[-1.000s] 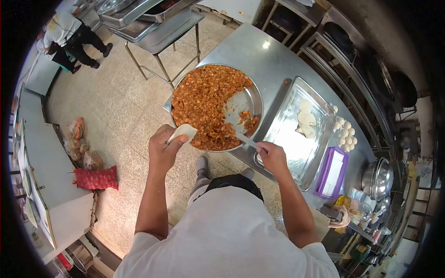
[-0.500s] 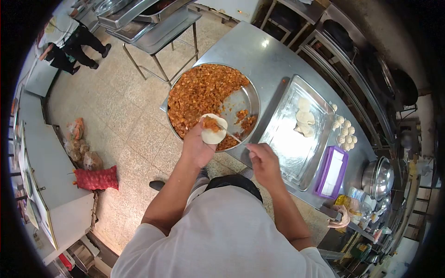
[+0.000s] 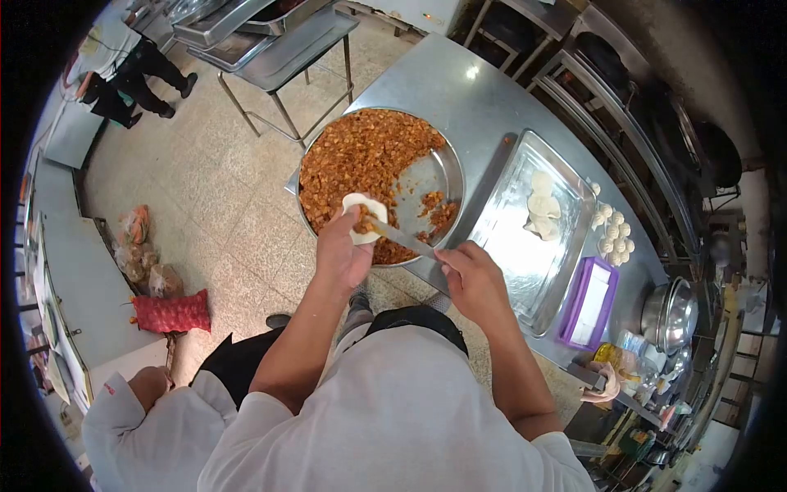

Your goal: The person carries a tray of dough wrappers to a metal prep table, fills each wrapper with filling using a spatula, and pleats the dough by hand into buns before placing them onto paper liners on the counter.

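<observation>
My left hand (image 3: 343, 252) holds a round white dough wrapper (image 3: 361, 202) over the lower part of a wide round metal pan (image 3: 456, 184). Reddish-brown chopped filling (image 3: 361, 148) covers much of the pan, and its right part shows bare metal. In my right hand (image 3: 474, 283) is the end of a flat spatula (image 3: 408, 240), whose other end touches a bit of filling on the wrapper. Right of the pan lies a rectangular metal tray (image 3: 508, 275) with several dough wrappers (image 3: 543, 207) on it.
Several dough balls (image 3: 615, 234) and a purple container (image 3: 608, 303) sit right of the tray. Metal bowls (image 3: 668, 316) stand farther right. One person (image 3: 176, 418) is close at lower left, others (image 3: 135, 61) at upper left. A red sack (image 3: 172, 313) lies on the floor.
The wrapper went from beside the pan to over it and now carries filling. The spatula tip moved from the pan onto the wrapper. A person in white has appeared at lower left.
</observation>
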The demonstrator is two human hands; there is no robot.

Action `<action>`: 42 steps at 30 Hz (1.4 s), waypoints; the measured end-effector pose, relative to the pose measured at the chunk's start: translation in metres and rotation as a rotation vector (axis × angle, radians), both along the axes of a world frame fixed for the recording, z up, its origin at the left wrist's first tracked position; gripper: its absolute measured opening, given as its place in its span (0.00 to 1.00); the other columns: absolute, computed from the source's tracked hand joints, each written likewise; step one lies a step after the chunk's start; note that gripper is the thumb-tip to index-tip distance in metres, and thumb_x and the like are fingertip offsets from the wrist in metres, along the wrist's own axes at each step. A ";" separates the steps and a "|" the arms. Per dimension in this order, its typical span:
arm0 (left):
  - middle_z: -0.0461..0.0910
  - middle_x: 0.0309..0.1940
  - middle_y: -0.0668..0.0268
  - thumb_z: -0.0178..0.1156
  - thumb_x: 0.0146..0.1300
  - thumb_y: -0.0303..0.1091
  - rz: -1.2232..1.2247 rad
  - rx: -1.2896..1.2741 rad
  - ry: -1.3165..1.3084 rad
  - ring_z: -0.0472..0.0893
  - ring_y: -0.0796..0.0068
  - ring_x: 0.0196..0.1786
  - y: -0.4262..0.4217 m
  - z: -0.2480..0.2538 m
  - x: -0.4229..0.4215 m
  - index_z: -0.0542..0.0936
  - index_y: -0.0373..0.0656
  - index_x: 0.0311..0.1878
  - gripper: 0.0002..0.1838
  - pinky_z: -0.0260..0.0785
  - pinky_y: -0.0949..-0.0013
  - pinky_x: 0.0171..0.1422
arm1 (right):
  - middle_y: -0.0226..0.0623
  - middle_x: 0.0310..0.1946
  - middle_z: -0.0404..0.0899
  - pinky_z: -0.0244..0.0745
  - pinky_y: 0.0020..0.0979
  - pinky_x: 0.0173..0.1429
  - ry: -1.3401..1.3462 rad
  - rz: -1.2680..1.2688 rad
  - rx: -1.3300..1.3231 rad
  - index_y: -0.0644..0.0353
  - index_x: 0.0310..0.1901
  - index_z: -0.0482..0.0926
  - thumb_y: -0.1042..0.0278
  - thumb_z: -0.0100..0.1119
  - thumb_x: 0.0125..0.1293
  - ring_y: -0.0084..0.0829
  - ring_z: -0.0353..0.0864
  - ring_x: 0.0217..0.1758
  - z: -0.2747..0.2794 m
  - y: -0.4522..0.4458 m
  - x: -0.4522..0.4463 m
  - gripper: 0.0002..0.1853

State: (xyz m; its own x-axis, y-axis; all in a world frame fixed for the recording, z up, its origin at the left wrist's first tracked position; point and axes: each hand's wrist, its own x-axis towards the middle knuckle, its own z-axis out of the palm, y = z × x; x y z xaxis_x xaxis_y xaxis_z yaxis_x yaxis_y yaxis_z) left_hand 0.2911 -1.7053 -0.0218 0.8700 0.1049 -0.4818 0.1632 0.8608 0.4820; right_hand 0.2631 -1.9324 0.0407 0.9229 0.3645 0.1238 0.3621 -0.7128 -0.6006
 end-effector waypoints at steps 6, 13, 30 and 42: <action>0.77 0.56 0.56 0.42 0.77 0.30 0.216 0.040 -0.067 0.79 0.64 0.58 0.035 0.011 -0.007 0.70 0.35 0.62 0.17 0.72 0.63 0.66 | 0.44 0.37 0.77 0.79 0.45 0.43 0.076 -0.081 -0.493 0.56 0.46 0.82 0.76 0.56 0.60 0.46 0.83 0.39 0.010 -0.021 0.023 0.13; 0.78 0.57 0.55 0.48 0.71 0.29 -0.074 0.133 -0.032 0.80 0.64 0.59 0.049 0.001 -0.022 0.69 0.34 0.62 0.19 0.75 0.60 0.65 | 0.44 0.40 0.78 0.80 0.45 0.47 0.137 0.021 -0.454 0.55 0.49 0.82 0.74 0.58 0.60 0.47 0.84 0.42 -0.057 -0.004 0.037 0.15; 0.81 0.49 0.58 0.49 0.73 0.31 0.063 0.101 0.011 0.81 0.66 0.54 0.026 -0.005 -0.010 0.75 0.34 0.57 0.15 0.75 0.61 0.62 | 0.43 0.35 0.77 0.75 0.36 0.40 0.122 -0.200 0.180 0.60 0.49 0.81 0.80 0.63 0.59 0.43 0.80 0.34 -0.022 -0.022 0.003 0.16; 0.77 0.56 0.46 0.41 0.76 0.35 -0.052 -0.218 -0.070 0.78 0.50 0.61 0.001 0.003 -0.008 0.71 0.32 0.60 0.19 0.71 0.52 0.70 | 0.40 0.39 0.74 0.77 0.35 0.41 -0.028 0.012 -0.041 0.54 0.53 0.84 0.85 0.59 0.57 0.38 0.80 0.37 -0.017 0.007 -0.017 0.22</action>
